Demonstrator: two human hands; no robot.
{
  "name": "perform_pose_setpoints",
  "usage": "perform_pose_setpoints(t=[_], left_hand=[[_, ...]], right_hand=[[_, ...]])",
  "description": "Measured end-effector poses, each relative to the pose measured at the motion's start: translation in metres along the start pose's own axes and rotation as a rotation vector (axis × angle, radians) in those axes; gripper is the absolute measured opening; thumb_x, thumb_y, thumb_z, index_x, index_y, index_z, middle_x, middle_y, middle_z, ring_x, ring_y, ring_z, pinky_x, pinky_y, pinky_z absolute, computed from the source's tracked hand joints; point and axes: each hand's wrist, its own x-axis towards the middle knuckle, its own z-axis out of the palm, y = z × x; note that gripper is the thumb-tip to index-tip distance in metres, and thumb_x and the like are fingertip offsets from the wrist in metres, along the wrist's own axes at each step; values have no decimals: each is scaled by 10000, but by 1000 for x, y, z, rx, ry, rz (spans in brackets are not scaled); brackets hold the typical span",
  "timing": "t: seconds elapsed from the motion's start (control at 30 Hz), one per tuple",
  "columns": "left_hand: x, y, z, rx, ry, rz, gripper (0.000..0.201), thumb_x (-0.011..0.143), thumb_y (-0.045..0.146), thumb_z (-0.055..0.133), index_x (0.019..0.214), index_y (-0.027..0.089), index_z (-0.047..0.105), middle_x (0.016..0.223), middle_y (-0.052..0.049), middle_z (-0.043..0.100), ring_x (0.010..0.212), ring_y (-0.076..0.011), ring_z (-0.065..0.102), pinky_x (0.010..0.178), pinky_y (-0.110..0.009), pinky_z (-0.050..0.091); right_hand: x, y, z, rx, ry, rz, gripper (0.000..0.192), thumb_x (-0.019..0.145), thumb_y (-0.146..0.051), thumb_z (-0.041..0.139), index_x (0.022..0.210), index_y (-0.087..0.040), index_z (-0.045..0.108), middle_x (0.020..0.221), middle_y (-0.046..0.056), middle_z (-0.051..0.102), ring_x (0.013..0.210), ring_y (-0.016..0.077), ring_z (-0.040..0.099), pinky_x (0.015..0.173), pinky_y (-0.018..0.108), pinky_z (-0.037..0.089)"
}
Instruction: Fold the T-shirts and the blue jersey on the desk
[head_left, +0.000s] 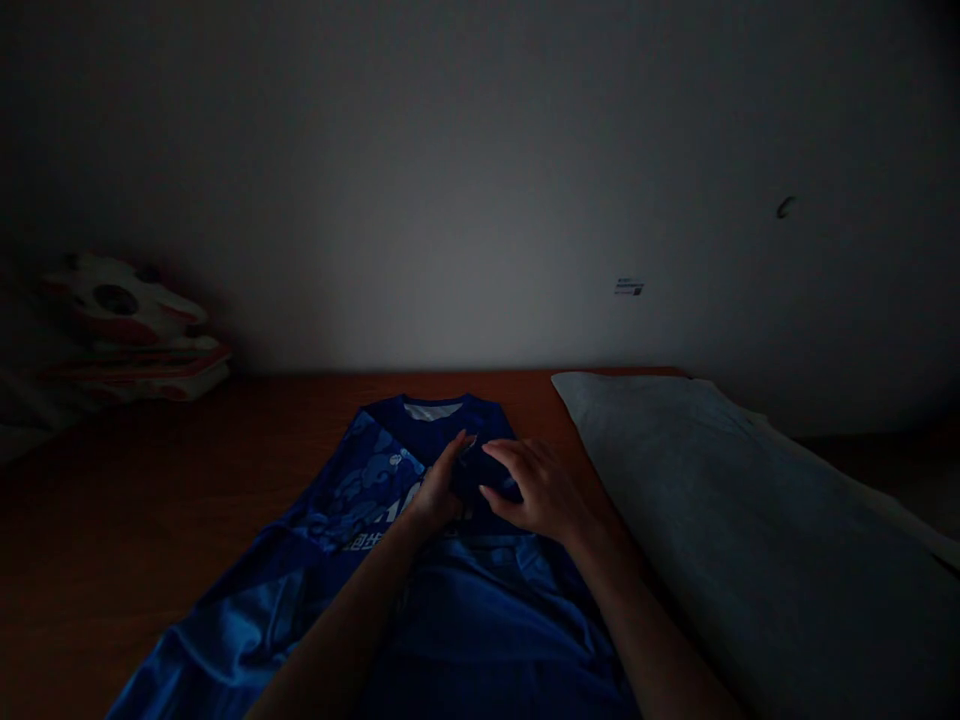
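A shiny blue jersey [465,590] with white lettering lies spread on the brown wooden surface [150,500], its collar toward the wall and its left sleeve stretching to the lower left. Over the chest is my left hand [439,495], thumb and fingers apart, with nothing visible in it. My right hand [536,490] is just beside it, above the right side of the chest, its thumb and fingers spread in a loose curve around air. Whether either hand touches the fabric is hard to tell in the dim light.
On the right lies a large grey-blue cloth or pad [720,520]. A white and red cow-like figure [135,300] stands on stacked items at the far left. Behind everything rises a plain wall [450,200] with a small label [628,287] and a hook [785,207].
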Motion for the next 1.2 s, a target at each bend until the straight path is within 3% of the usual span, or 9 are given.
perform_pose_setpoints(t=[0.17, 0.33, 0.47, 0.57, 0.7, 0.87, 1.03, 1.1, 1.2], left_hand=[[-4, 5, -1, -187, 27, -27, 623, 793, 236, 722, 1384, 212, 528, 1081, -81, 754, 931, -219, 742, 804, -320, 601], [0, -3, -10, -90, -9, -42, 636, 655, 56, 619, 1285, 149, 607, 992, -82, 775, 877, -211, 748, 802, -331, 606], [1, -5, -18, 348, 107, 107, 510, 753, 70, 554, 1245, 172, 641, 977, -62, 769, 815, -191, 741, 779, -333, 611], [-2, -4, -22, 836, 220, 367, 399, 794, 38, 539, 1123, 196, 701, 1097, -64, 751, 997, -212, 721, 955, -373, 565], [-8, -3, -22, 1111, 256, 563, 421, 808, -21, 482, 1099, 200, 689, 1237, -77, 696, 1196, -210, 645, 1104, -382, 473], [-16, 0, -20, 1311, 282, 496, 389, 840, 8, 489, 1123, 205, 669, 1299, -88, 633, 1152, -218, 656, 1017, -357, 530], [-16, 0, -20, 1527, 231, 507, 368, 924, 55, 457, 1184, 206, 670, 1338, -98, 602, 1141, -228, 638, 998, -356, 516], [-15, -1, -20, 1598, 200, 536, 362, 942, 66, 447, 1177, 204, 685, 1344, -102, 605, 1166, -249, 611, 1021, -381, 492], [-15, 0, -20, 1664, 216, 538, 342, 961, 108, 448, 1168, 220, 696, 1356, -100, 607, 1167, -287, 589, 982, -430, 492]], right_hand=[[-30, 7, -10, -32, -16, 104, 511, 814, -496, 737, 1216, -195, 641, 1159, 116, 671, 1102, 279, 617, 969, 429, 500], [-51, 20, -10, 110, -188, 204, 591, 749, -533, 807, 1231, -238, 632, 1185, 73, 645, 1109, 242, 627, 959, 362, 503], [-52, 22, -9, 153, -210, 182, 535, 709, -607, 813, 1081, -245, 685, 1099, 58, 643, 1062, 249, 629, 943, 377, 489], [-53, 23, -8, 159, -196, 164, 520, 664, -644, 830, 972, -247, 699, 1036, 52, 641, 1025, 256, 624, 911, 380, 485], [-54, 21, -6, 211, -203, 147, 362, 728, -568, 815, 851, -249, 696, 908, 26, 669, 904, 217, 646, 834, 344, 480], [-53, 20, -4, 293, -211, 253, 287, 821, -528, 746, 800, -248, 687, 711, -15, 677, 678, 160, 635, 718, 304, 470], [-52, 22, -2, 320, -130, 305, 164, 944, -388, 571, 960, -259, 672, 862, 12, 710, 783, 168, 658, 756, 301, 491], [-53, 26, -4, 331, -95, 284, 167, 907, -262, 546, 1032, -255, 656, 943, 28, 700, 846, 178, 656, 793, 310, 501], [-57, 31, -7, 347, -96, 228, 377, 753, -123, 560, 1101, -247, 636, 1029, 45, 658, 923, 197, 637, 829, 321, 506]])
